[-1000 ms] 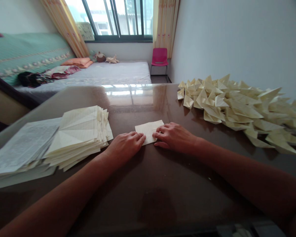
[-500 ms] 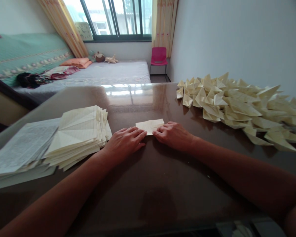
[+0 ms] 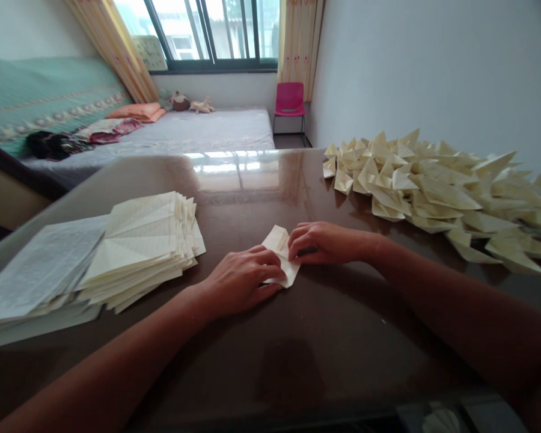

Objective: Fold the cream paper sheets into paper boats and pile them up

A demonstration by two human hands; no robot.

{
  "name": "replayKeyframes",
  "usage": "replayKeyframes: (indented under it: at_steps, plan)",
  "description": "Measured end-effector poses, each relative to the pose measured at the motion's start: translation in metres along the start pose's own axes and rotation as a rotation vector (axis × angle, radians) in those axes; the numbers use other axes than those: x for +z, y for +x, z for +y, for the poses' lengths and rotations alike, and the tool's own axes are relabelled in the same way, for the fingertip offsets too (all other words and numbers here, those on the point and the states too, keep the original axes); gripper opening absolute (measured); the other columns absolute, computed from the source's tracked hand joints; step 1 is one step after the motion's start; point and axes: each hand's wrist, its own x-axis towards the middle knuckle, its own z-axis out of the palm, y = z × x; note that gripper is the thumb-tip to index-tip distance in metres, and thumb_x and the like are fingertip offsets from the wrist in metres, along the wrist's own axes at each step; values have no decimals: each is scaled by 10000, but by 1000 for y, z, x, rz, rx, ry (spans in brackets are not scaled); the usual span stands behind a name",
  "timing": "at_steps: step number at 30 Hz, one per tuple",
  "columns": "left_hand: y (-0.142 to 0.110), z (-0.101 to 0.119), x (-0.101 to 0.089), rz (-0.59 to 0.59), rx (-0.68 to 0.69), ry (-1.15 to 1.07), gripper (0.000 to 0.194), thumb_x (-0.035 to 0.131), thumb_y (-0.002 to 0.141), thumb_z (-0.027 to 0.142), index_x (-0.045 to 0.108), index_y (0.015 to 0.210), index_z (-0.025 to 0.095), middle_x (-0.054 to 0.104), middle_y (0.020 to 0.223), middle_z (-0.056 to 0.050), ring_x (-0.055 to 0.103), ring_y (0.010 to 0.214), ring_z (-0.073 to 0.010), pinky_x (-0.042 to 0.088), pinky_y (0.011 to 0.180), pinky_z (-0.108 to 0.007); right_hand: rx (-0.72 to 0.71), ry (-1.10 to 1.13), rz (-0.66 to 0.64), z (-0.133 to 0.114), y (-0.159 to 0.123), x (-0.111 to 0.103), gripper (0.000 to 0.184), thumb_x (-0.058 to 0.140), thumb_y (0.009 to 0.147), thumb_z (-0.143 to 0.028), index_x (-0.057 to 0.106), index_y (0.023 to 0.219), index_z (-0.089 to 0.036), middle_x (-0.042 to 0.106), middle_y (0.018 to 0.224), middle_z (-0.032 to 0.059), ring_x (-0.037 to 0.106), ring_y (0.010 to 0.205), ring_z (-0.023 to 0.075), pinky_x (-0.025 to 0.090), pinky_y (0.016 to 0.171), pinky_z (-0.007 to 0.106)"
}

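A small folded sheet of cream paper (image 3: 277,239) lies turned at a slant on the glossy brown table (image 3: 252,361). My left hand (image 3: 247,276) grips its left and near edge, thumb low and fingers curled over it. On the paper's right edge, my right hand (image 3: 318,242) has its fingertips pinched, the other fingers bent. Part of the paper is hidden under the fingers. Left of my left hand stands a stack of creased paper sheets (image 3: 137,240). Beyond my right hand is a large heap of folded paper boats (image 3: 433,186).
Printed sheets (image 3: 45,258) lie in a pile at the table's left. Behind the table are a bed (image 3: 216,129) with soft toys and folded bedding, a pink chair (image 3: 290,99) and a window (image 3: 207,30). A white wall (image 3: 433,72) rises on the right.
The paper lay crosswise, its near edge being folded up under both hands; now it is turned to run away from me. My left hand has come nearer, my right hand sits along its right side.
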Motion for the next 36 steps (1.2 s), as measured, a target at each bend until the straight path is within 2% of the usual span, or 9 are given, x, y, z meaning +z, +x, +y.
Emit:
replayKeyframes:
  at_steps: [4, 8, 11, 13, 17, 22, 25, 30, 36]
  plan:
    - [3, -5, 6, 38, -82, -100, 224, 474, 922, 324, 683, 976, 263, 670, 994, -8, 588, 924, -154, 444, 781, -238, 1, 94, -34, 3, 1, -1, 175, 577, 874, -221, 703, 991, -183, 670, 989, 50, 577, 945, 152, 401, 895, 261]
    - [7, -12, 13, 78, -259, -159, 283, 475, 911, 347, 643, 744, 192, 637, 768, 7, 555, 676, -110, 396, 613, -203, 22, 127, -62, 3, 1, 0, 155, 616, 852, -266, 696, 934, -162, 658, 924, 38, 583, 885, 143, 414, 835, 240]
    - [10, -13, 15, 75, -368, -143, 302, 505, 882, 381, 589, 673, 181, 566, 618, 28, 493, 564, -102, 340, 545, -206, 106, 127, -37, 1, 4, 6, 182, 578, 884, -300, 682, 881, -151, 639, 866, 30, 581, 795, 125, 411, 738, 220]
    - [11, -13, 15, 84, -420, -131, 304, 487, 888, 399, 581, 693, 186, 565, 599, 29, 490, 548, -107, 328, 545, -215, 158, 100, -12, -1, 7, 11, 208, 528, 914, -286, 665, 834, -151, 624, 845, 27, 571, 762, 117, 393, 705, 215]
    - [10, -15, 12, 73, -485, -155, 248, 462, 898, 396, 617, 823, 217, 649, 698, 23, 548, 591, -123, 329, 568, -227, 240, 7, 26, -8, 10, 18, 274, 493, 927, -331, 621, 755, -161, 604, 855, 35, 550, 757, 122, 356, 674, 221]
    - [10, -15, 11, 22, -540, -165, 210, 496, 867, 408, 607, 820, 236, 671, 730, 34, 573, 624, -131, 321, 565, -227, 318, -60, 49, -17, 10, 20, 281, 505, 908, -388, 590, 746, -174, 605, 859, 29, 532, 722, 122, 308, 612, 231]
    - [12, -14, 13, 22, -557, -169, 192, 498, 863, 410, 587, 853, 241, 667, 732, 42, 574, 626, -132, 322, 567, -228, 375, -65, 36, -18, 11, 20, 257, 543, 878, -410, 581, 762, -183, 607, 839, 17, 523, 684, 120, 280, 574, 238]
    - [12, -14, 15, 43, -569, -195, 174, 494, 868, 391, 540, 956, 248, 642, 695, 62, 565, 612, -131, 318, 561, -226, 437, -97, 19, -20, 13, 19, 250, 523, 887, -425, 590, 799, -201, 630, 898, 23, 550, 737, 140, 262, 568, 253]
    - [13, -13, 15, 30, -559, -118, 162, 484, 882, 385, 548, 943, 249, 649, 704, 61, 576, 604, -128, 313, 556, -231, 484, -97, 22, -21, 14, 20, 244, 554, 864, -452, 589, 817, -215, 647, 909, 12, 569, 749, 145, 257, 560, 253]
